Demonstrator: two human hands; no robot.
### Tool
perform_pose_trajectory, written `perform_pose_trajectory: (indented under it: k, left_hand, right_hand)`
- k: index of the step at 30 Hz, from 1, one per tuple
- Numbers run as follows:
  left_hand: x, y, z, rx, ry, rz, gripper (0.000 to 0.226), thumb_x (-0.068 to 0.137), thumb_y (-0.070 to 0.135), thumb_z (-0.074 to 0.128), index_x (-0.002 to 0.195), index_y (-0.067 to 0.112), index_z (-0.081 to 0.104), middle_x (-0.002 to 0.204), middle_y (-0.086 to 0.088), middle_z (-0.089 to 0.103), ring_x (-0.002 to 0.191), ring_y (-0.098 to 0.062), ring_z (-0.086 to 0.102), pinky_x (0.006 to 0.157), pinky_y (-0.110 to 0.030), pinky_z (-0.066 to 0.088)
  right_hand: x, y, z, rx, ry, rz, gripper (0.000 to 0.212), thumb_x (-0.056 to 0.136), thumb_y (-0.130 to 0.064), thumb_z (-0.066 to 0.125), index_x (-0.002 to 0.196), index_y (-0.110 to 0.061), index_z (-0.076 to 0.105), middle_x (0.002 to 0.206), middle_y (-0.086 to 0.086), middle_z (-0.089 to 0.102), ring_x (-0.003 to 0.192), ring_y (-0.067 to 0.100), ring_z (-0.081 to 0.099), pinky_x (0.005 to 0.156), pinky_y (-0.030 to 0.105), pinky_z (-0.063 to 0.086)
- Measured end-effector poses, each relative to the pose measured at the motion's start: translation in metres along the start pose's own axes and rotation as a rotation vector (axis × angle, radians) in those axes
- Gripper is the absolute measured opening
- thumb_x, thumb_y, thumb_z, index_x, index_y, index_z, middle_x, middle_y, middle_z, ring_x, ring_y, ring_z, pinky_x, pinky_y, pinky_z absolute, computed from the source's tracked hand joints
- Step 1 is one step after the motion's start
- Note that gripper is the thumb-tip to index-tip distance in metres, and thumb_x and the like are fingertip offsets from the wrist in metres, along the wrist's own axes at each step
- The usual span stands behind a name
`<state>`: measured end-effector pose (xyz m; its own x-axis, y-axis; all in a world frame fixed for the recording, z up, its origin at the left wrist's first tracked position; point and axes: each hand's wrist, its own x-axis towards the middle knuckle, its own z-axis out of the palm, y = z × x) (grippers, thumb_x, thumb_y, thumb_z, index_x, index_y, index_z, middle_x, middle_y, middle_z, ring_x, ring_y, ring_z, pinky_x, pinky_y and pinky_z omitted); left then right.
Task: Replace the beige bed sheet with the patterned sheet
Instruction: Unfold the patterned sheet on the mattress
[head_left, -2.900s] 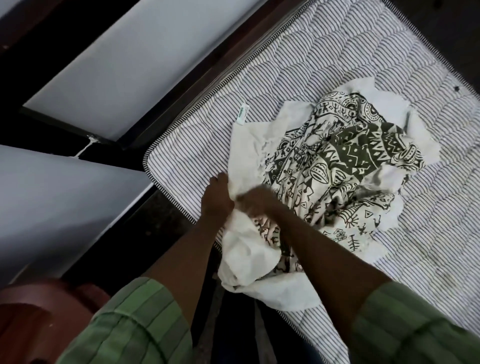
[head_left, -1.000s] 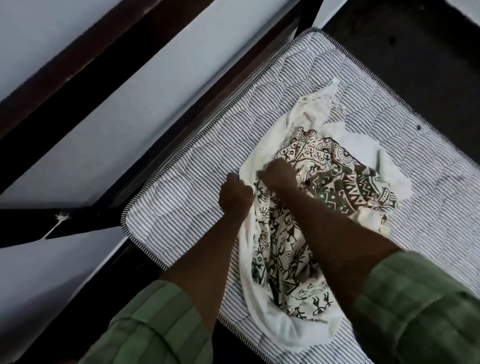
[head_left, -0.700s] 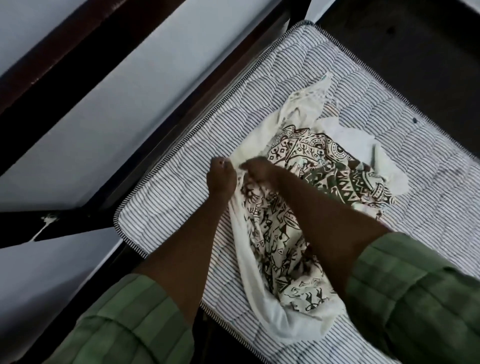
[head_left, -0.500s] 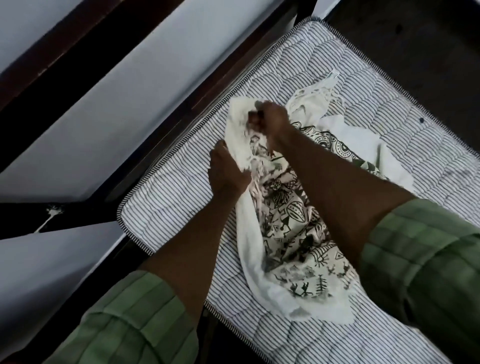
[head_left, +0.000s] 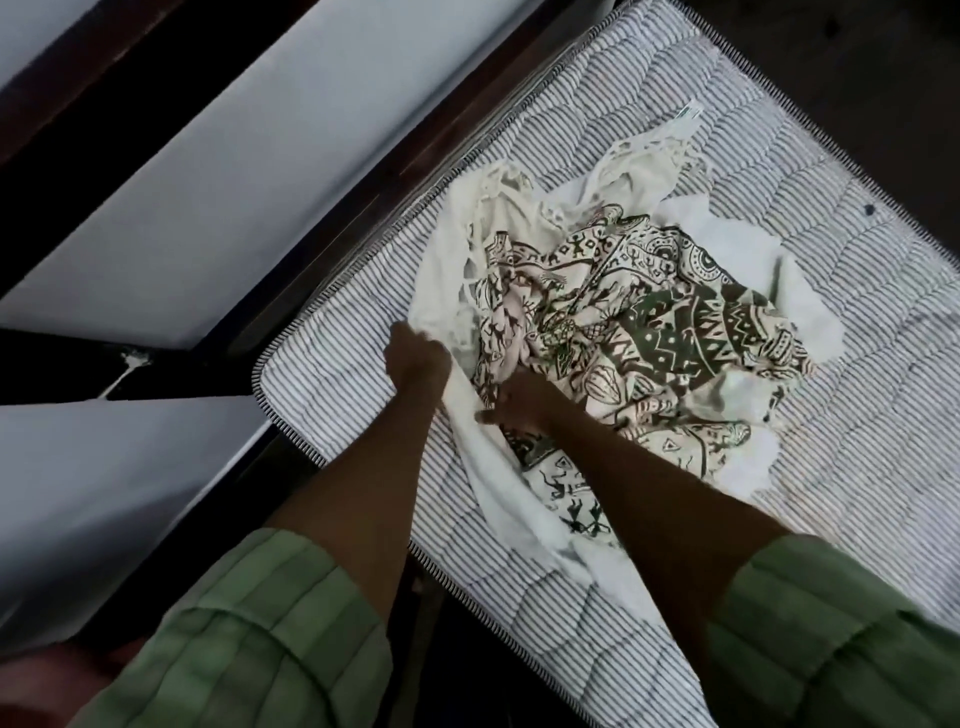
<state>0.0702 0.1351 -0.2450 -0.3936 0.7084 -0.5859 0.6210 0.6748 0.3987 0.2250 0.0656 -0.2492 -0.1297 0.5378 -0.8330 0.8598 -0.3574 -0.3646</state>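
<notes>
Patterned sheet (head_left: 639, 332) bunched (no clear axis)

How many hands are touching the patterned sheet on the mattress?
2. The left hand grips the sheet's pale edge near the mattress's left side. The right hand lies on the printed folds just beside it; its fingertips are hidden.
</notes>
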Motion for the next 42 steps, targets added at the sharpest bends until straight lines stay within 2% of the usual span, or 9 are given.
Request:
perform_pose_trajectory:
  k: [5,9,13,18,22,26,30,35,42]
  left_hand:
    - [-0.042,-0.036,0.03,0.155,0.19,0.544,0.066,0.084,0.005,0.072,0.142,0.003,0.041,0.14,-0.02,0.045,0.12,-0.034,0.056,0.096,-0.046,0.054]
    - [-0.077,-0.08,0.032,0.623,0.065,1.049,0.062,0.076,0.005,0.059,0.137,0.002,0.054,0.146,-0.019,0.049,0.125,-0.035,0.054,0.096,-0.044,0.048]
    - [-0.086,-0.123,0.032,0.82,-0.194,1.23,0.059,0.083,0.015,0.05,0.14,0.001,0.052,0.153,-0.021,0.044,0.136,-0.034,0.048,0.107,-0.044,0.044]
    - [-0.07,-0.146,0.009,0.903,-0.33,1.328,0.044,0.07,0.03,0.081,0.111,0.02,0.069,0.102,-0.003,0.071,0.101,-0.028,0.064,0.088,-0.041,0.05]
    - [-0.045,-0.148,-0.017,0.989,-0.235,1.213,0.031,0.067,0.03,0.08,0.098,0.03,0.076,0.098,0.005,0.074,0.091,-0.023,0.068,0.084,-0.038,0.049]
    - [-0.033,-0.144,-0.057,1.02,0.132,0.917,0.029,0.076,0.025,0.06,0.101,0.029,0.075,0.104,0.004,0.068,0.104,-0.025,0.061,0.096,-0.042,0.032]
    - [-0.049,-0.162,-0.062,0.584,0.231,0.459,0.02,0.071,0.017,0.066,0.084,0.032,0.067,0.115,0.003,0.059,0.116,-0.025,0.051,0.104,-0.047,0.03]
    - [-0.096,-0.175,-0.042,0.126,0.388,0.369,0.038,0.085,0.028,0.055,0.122,0.02,0.055,0.13,-0.005,0.051,0.12,-0.028,0.05,0.097,-0.044,0.037]
    - [-0.105,-0.178,-0.026,-0.678,-0.21,-0.26,0.066,0.072,0.084,0.059,0.086,0.022,0.078,0.092,0.001,0.077,0.092,-0.024,0.072,0.092,-0.045,0.058]
  right_hand:
    - [-0.002,-0.02,0.011,-0.065,0.111,-0.158,0.085,0.085,-0.057,0.018,0.102,0.004,0.074,0.105,0.027,0.071,0.102,0.037,0.069,0.076,0.033,0.043]
    - [-0.01,-0.006,0.017,-0.141,0.076,-0.076,0.031,0.1,-0.02,0.053,0.119,-0.003,0.071,0.119,0.022,0.07,0.111,0.036,0.068,0.082,0.033,0.047]
    - [-0.02,0.004,0.033,-0.075,0.103,-0.052,0.044,0.084,-0.012,0.068,0.127,-0.013,0.064,0.123,0.011,0.069,0.115,0.029,0.065,0.089,0.03,0.048]
    - [-0.035,0.003,0.048,0.08,0.137,-0.021,0.067,0.067,0.005,0.08,0.125,-0.012,0.053,0.117,0.008,0.053,0.101,0.026,0.058,0.061,0.023,0.038]
    - [-0.045,-0.001,0.069,-0.036,0.29,-0.127,0.038,0.079,-0.03,0.083,0.102,-0.014,0.057,0.108,0.01,0.06,0.096,0.029,0.061,0.071,0.032,0.04]
    - [-0.047,-0.018,0.092,-0.158,-0.017,-0.153,0.059,0.097,-0.065,0.053,0.075,-0.012,0.062,0.082,0.01,0.068,0.079,0.023,0.062,0.071,0.032,0.042]
    - [-0.045,-0.05,0.107,-0.129,-0.06,-0.148,0.03,0.094,-0.032,0.067,0.103,-0.003,0.066,0.108,0.017,0.068,0.1,0.029,0.065,0.082,0.035,0.05]
    - [-0.051,-0.095,0.093,0.955,-0.061,0.044,0.025,0.096,-0.008,0.047,0.075,-0.021,0.052,0.071,0.003,0.057,0.046,0.01,0.05,0.047,0.021,0.037]
    - [-0.04,-0.081,0.087,0.842,0.09,-0.135,0.009,0.085,-0.002,0.063,0.092,-0.007,0.064,0.07,0.008,0.066,0.055,0.016,0.06,0.051,0.023,0.047]
